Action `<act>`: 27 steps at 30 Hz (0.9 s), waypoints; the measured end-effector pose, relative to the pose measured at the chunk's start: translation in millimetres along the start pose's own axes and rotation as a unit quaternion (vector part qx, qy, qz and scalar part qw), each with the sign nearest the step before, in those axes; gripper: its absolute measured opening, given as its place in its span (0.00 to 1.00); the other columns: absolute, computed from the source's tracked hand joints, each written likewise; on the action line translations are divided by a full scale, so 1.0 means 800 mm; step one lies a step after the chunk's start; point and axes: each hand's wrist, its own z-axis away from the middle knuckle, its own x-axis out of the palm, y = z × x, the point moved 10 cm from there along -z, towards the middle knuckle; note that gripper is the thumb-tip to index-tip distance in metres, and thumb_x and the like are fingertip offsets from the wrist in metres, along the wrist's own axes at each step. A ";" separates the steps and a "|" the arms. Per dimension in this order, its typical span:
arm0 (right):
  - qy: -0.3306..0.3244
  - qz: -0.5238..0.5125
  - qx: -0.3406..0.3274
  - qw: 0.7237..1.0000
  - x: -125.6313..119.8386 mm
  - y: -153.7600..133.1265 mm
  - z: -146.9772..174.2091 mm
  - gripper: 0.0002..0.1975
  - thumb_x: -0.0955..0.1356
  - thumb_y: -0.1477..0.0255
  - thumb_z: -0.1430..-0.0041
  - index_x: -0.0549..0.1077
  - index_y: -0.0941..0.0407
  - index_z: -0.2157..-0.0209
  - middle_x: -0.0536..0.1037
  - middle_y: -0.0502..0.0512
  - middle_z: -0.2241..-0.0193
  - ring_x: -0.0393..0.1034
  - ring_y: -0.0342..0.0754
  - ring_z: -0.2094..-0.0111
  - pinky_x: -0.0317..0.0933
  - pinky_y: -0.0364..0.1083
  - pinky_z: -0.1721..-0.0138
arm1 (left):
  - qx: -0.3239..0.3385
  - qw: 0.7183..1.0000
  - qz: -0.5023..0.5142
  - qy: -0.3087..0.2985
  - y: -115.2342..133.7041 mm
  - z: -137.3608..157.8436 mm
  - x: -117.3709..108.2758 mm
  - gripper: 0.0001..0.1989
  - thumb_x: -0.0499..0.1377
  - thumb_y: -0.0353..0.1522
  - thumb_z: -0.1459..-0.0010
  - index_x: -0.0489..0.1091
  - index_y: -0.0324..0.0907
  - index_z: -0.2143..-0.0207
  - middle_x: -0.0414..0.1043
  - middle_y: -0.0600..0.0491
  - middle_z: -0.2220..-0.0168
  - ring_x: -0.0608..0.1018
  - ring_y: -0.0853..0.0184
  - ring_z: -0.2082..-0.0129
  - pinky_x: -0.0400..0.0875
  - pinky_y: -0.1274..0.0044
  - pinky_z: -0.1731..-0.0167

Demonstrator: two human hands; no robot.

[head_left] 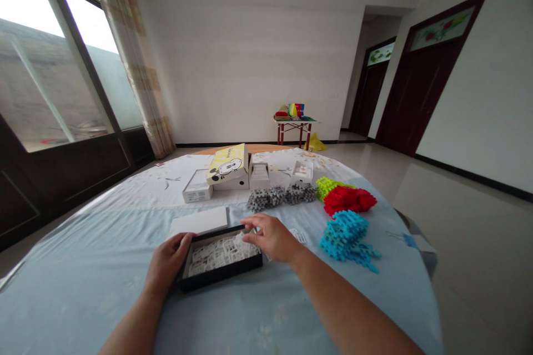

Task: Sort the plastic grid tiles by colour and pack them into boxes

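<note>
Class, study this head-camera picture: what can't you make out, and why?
All in the head view:
Floor of the black rectangular box: mostly covered by white openwork pieces.
Whether the bare right hand grips a piece: too small and blurred.
Inside of the yellow-and-white cartoon-printed cardboard box: hidden by its lid and walls.
Part of the lime-green openwork pile: hidden behind the red openwork pile.
Shoulders: cut off by the bottom edge.

A home: flowered tablecloth (233, 321) beneath the fingers (253, 220), patterned curtain (127, 55) well left of them, dark-red door (416, 86) with floral transom (442, 30) well right.
</note>
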 end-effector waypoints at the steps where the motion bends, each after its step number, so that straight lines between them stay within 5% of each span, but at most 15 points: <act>1: -0.012 0.001 -0.001 1.000 0.005 0.001 0.001 0.17 0.67 0.68 0.47 0.71 0.55 0.54 0.73 0.56 0.57 0.68 0.45 0.59 0.64 0.42 0.62 | 0.000 1.000 0.000 0.002 0.001 0.000 -0.001 0.20 0.51 0.46 0.51 0.75 0.42 0.70 0.78 0.53 0.70 0.77 0.62 0.67 0.68 0.78 0.68; 12: 0.048 0.052 0.005 0.998 -0.058 -0.022 0.004 0.13 0.62 0.67 0.42 0.72 0.56 0.58 0.76 0.54 0.63 0.70 0.43 0.63 0.62 0.41 0.62 | -0.024 1.000 0.001 0.003 0.008 0.003 -0.003 0.20 0.51 0.46 0.53 0.75 0.41 0.71 0.77 0.53 0.71 0.77 0.61 0.67 0.68 0.79 0.70; 19: -0.092 0.208 0.161 0.960 -0.077 0.068 0.027 0.21 0.70 0.66 0.54 0.71 0.56 0.56 0.76 0.56 0.63 0.70 0.48 0.62 0.61 0.44 0.62 | -0.019 1.000 -0.008 0.004 0.008 0.002 -0.001 0.21 0.51 0.45 0.52 0.76 0.41 0.70 0.77 0.53 0.72 0.76 0.62 0.68 0.67 0.79 0.70; 27: -0.196 0.320 0.184 0.908 -0.047 0.121 0.048 0.35 0.74 0.61 0.64 0.68 0.56 0.50 0.70 0.61 0.53 0.61 0.58 0.50 0.56 0.49 0.51 | -0.014 1.000 -0.020 0.006 0.003 -0.001 0.001 0.21 0.51 0.46 0.52 0.76 0.42 0.69 0.77 0.54 0.72 0.77 0.62 0.67 0.67 0.79 0.70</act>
